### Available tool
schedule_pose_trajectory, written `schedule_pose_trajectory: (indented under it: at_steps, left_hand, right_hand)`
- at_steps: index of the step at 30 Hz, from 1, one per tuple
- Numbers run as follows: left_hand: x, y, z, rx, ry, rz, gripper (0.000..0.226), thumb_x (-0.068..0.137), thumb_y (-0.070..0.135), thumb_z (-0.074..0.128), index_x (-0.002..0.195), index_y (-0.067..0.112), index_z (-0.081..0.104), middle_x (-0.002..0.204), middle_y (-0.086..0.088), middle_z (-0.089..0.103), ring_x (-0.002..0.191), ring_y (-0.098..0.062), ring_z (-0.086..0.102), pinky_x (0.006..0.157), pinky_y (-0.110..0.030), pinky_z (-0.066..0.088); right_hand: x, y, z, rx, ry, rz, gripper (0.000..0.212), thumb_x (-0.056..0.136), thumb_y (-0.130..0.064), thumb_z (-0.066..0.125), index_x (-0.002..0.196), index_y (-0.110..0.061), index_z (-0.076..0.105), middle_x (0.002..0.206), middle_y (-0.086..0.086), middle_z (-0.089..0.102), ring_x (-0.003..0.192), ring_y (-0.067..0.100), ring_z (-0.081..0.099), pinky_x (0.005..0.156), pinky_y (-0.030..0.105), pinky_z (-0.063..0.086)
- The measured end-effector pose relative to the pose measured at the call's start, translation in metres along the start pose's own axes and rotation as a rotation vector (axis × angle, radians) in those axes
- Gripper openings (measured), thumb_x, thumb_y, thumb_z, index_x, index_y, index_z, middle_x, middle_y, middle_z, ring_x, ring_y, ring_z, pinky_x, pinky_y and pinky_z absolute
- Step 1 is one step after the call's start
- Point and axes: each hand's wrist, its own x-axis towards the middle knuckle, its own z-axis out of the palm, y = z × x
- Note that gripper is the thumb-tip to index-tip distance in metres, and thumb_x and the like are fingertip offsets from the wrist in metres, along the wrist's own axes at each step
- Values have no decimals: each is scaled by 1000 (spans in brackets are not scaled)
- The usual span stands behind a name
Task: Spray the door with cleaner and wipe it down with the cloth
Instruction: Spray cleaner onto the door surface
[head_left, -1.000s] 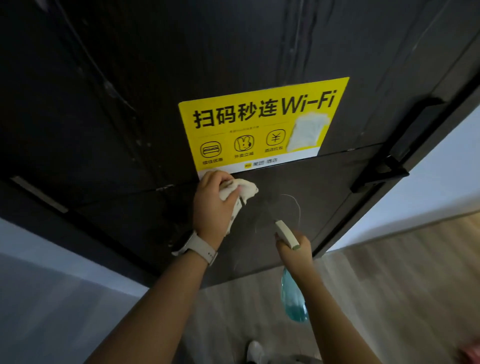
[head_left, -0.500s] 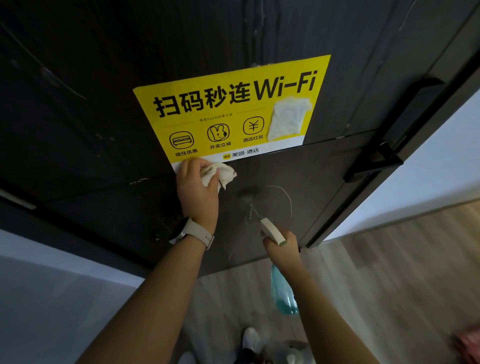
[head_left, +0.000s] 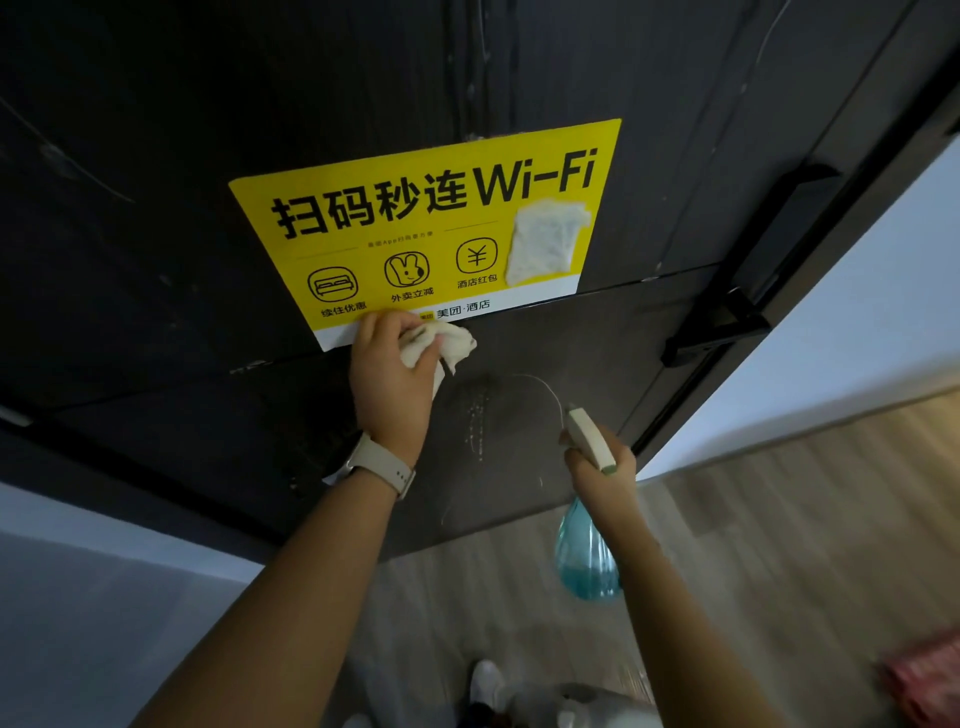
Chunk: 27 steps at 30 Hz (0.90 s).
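The dark door (head_left: 156, 234) fills the upper part of the head view, with a yellow Wi-Fi sign (head_left: 431, 223) stuck on it. My left hand (head_left: 387, 374) grips a bunched white cloth (head_left: 447, 345) and holds it against the door at the sign's lower edge. My right hand (head_left: 602, 467) grips a spray bottle (head_left: 587, 561) of blue cleaner, its white nozzle pointing at the door. A wet patch with runs of droplets (head_left: 478, 415) shows on the door between the two hands.
A black door handle (head_left: 727, 317) sticks out at the door's right edge. A pale wall (head_left: 857, 322) and wood-look floor (head_left: 805, 519) lie to the right. My shoes (head_left: 485, 680) are at the bottom. Something pink (head_left: 930, 680) lies at the lower right.
The view has shifted, so the sign sits further right and lower than half a second ago. Fresh droplets run down the door where a dark wet spot was. Both hands keep their grips.
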Motion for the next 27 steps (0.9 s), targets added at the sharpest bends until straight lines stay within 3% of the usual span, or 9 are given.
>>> schedule_pose_trajectory:
  at_steps: [3, 6, 9, 12, 15, 19, 23, 25, 27]
  left_hand:
    - [0, 2, 6, -18, 31, -21, 18, 79, 12, 76, 87, 5, 61, 99, -9, 56, 92, -24, 58, 80, -31, 49]
    - [-2, 1, 11, -9, 47, -29, 19, 79, 12, 76, 87, 5, 60, 100, -10, 56, 92, -26, 59, 80, -34, 51]
    - [-2, 0, 13, 2, 61, -38, 20, 79, 13, 76, 88, 5, 60, 101, -10, 56, 91, -25, 58, 80, -30, 49]
    - [-3, 1, 14, 1, 69, -32, 20, 79, 12, 76, 88, 5, 59, 101, -11, 55, 92, -25, 57, 81, -30, 48]
    - [-3, 1, 15, 11, 79, -40, 21, 79, 12, 76, 88, 5, 59, 101, -12, 55, 91, -25, 57, 81, -31, 50]
    - [-4, 2, 16, 11, 79, -37, 21, 80, 13, 76, 89, 5, 59, 102, -12, 55, 91, -25, 57, 81, -31, 50]
    - [-4, 1, 16, 3, 76, -40, 21, 80, 13, 76, 89, 5, 59, 102, -11, 55, 92, -25, 57, 82, -33, 51]
    - [-4, 1, 15, 4, 75, -38, 21, 80, 13, 76, 89, 4, 59, 102, -12, 55, 91, -26, 57, 82, -32, 50]
    - [-5, 2, 15, 8, 80, -25, 21, 80, 13, 76, 88, 4, 59, 101, -12, 55, 91, -25, 56, 81, -29, 48]
  right_hand:
    - [13, -1, -3, -98, 9, -36, 8, 86, 6, 58, 79, 10, 58, 62, 7, 49, 49, 3, 46, 47, 15, 36]
    - [16, 0, -5, -84, 21, -13, 12, 90, 2, 61, 81, 9, 57, 65, 10, 51, 55, 13, 50, 46, 12, 40]
    - [17, 1, -8, -62, 28, 20, 13, 90, 3, 61, 79, -3, 58, 64, 2, 52, 54, 6, 55, 46, 8, 40]
    - [15, 3, -10, -86, -76, 13, 6, 87, -3, 62, 92, 2, 62, 74, 7, 58, 60, -1, 61, 49, 9, 42]
    - [13, 4, -13, -112, -104, 9, 37, 76, -19, 55, 106, 0, 63, 91, 11, 64, 74, 8, 61, 53, 9, 44]
    - [17, 7, -16, -110, -66, 64, 10, 92, -5, 63, 94, 5, 62, 78, 5, 60, 67, 8, 59, 53, 11, 48]
    - [22, 17, -17, -34, 24, 151, 24, 92, -4, 64, 76, -16, 51, 71, -4, 53, 63, 6, 53, 59, 14, 45]
    - [23, 29, -18, -58, 12, 168, 21, 91, -2, 63, 78, -15, 55, 73, 2, 57, 63, 7, 54, 56, 14, 46]
    - [23, 46, -21, -122, -18, 186, 6, 91, -2, 63, 94, -6, 63, 84, 8, 64, 68, 10, 58, 57, 16, 49]
